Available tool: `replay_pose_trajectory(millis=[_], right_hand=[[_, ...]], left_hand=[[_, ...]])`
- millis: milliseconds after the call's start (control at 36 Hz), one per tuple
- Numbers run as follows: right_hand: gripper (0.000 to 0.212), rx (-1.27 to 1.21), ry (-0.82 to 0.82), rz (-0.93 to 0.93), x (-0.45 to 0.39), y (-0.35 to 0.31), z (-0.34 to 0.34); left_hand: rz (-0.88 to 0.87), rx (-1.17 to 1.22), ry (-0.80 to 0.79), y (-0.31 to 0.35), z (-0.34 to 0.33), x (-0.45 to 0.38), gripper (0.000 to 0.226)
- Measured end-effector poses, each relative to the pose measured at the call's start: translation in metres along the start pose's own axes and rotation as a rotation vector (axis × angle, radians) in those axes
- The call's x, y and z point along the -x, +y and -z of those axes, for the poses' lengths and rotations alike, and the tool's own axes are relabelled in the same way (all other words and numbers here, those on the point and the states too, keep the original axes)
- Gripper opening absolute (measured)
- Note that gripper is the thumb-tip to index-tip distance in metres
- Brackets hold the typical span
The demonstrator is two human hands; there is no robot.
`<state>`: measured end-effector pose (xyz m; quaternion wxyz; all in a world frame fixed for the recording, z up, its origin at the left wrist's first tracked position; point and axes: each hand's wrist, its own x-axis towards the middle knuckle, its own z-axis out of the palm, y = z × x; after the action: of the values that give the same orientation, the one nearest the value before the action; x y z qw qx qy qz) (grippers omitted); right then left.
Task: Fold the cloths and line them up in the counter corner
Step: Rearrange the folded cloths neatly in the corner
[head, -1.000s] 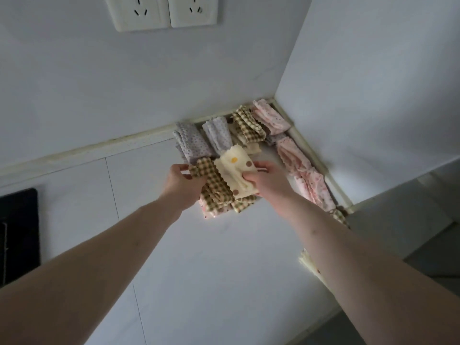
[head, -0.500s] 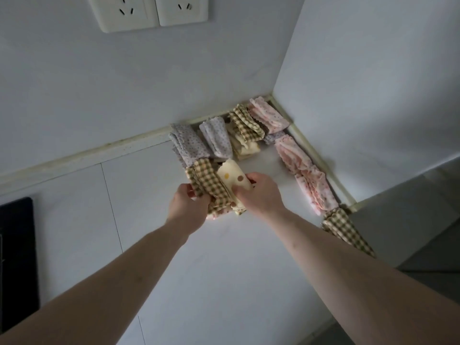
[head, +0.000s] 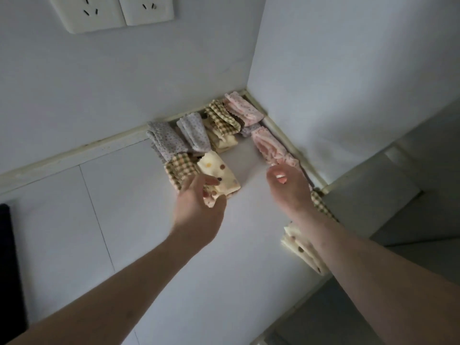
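Note:
A folded cream cloth with brown dots (head: 220, 171) lies on the white counter (head: 139, 220) beside a folded brown checked cloth (head: 181, 167). My left hand (head: 199, 210) hovers over their near ends; its fingers are loosely spread and touch the cream cloth. My right hand (head: 288, 188) is open to the right, holding nothing, near a pink folded cloth (head: 271, 148). Along the back wall stand two grey dotted cloths (head: 166, 140), a checked cloth (head: 224, 115) and a pink one (head: 245, 109) in the corner.
Another checked cloth (head: 321, 206) and a cream dotted cloth (head: 302, 251) lie by the counter's right edge, partly behind my right forearm. Wall sockets (head: 117, 11) sit above. A black hob (head: 10, 257) is at the far left.
Both hands held the cream and checked cloths together; now the cloths lie on the counter. My right hand has let go and moved right, and my left hand has loosened.

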<state>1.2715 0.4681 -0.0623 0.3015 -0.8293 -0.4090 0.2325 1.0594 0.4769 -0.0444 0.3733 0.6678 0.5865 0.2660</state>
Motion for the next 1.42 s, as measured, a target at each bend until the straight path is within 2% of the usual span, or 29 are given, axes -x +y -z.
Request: replay_pose_trajectory(millis=[83,167,333,417,472,556,639,722,972,1167,1222,1389,1417], right_hand=[[0.013,0.088,0.069,-0.04,0.003,0.022,0.03],[0.014,0.176,0.049,-0.126,0.014,0.043,0.058],[0.036,0.303,-0.005,-0.356,0.038,0.09,0.081],[0.036,0.3,-0.059,-0.404,0.047,0.096,0.082],[0.03,0.284,-0.088,-0.415,0.049,0.097,0.08],[0.027,0.259,-0.132,-0.429,0.046,0.097,0.076],[0.014,0.208,-0.178,-0.425,0.042,0.094,0.075],[0.003,0.072,-0.185,-0.42,0.035,0.085,0.076],[0.021,-0.199,0.017,-0.363,0.007,0.039,0.073],[0.024,-0.395,0.167,-0.306,-0.001,0.029,0.063],[0.016,-0.449,0.198,-0.313,0.0,0.029,0.063],[0.005,-0.611,0.195,-0.357,-0.006,0.032,0.068],[0.013,-0.621,0.178,-0.373,-0.009,0.031,0.069]], left_hand=[[0.064,-0.091,-0.259,0.006,-0.028,0.013,0.033],[0.13,-0.119,-0.414,0.011,-0.055,0.024,0.043],[0.164,-0.109,-0.498,0.037,-0.113,0.047,0.064],[0.261,-0.042,-0.485,0.045,-0.137,0.051,0.072],[0.322,-0.025,-0.444,0.047,-0.146,0.05,0.065],[0.395,-0.029,-0.402,0.046,-0.151,0.045,0.036],[0.424,-0.04,-0.452,0.044,-0.151,0.037,0.018],[0.386,-0.074,-0.449,0.044,-0.142,0.026,0.012],[0.117,-0.361,-0.278,0.06,-0.08,-0.057,0.03],[0.02,-0.559,-0.409,0.086,-0.074,-0.082,0.04],[-0.023,-0.601,-0.424,0.091,-0.078,-0.078,0.039],[-0.094,-0.619,-0.374,0.094,-0.077,-0.098,0.037],[-0.095,-0.615,-0.365,0.094,-0.075,-0.104,0.035]])
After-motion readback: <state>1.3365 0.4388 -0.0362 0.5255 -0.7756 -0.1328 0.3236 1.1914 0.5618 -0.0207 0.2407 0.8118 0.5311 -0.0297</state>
